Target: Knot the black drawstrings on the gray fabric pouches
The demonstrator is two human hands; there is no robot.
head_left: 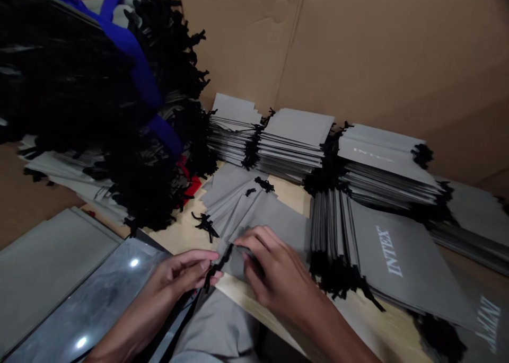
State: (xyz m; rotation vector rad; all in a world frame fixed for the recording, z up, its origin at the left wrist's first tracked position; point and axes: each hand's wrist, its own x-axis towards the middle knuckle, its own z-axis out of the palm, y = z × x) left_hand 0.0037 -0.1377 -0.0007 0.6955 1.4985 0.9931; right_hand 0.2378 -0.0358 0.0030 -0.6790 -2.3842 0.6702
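Note:
Low in the middle, my left hand (pixel 178 275) has its thumb and fingers closed around a short black drawstring (pixel 227 254). Just to its right, my right hand (pixel 274 265) is curled, its fingers closed on the grey drawstring pouch (pixel 237 262) that the cord belongs to. Fingers cover much of this pouch, so its full outline is hidden. Beyond both hands, loose grey pouches (pixel 234 206) with black knotted cords lie fanned out on a pale wooden board (pixel 292 193).
Stacked grey pouches (pixel 296 127) line the cardboard wall (pixel 358 50). On the right lies a pile printed INTEX (pixel 397 251). A big bundle of black-corded pouches with a blue strap (pixel 135 53) rises at left. A shiny grey panel (pixel 107 283) sits lower left.

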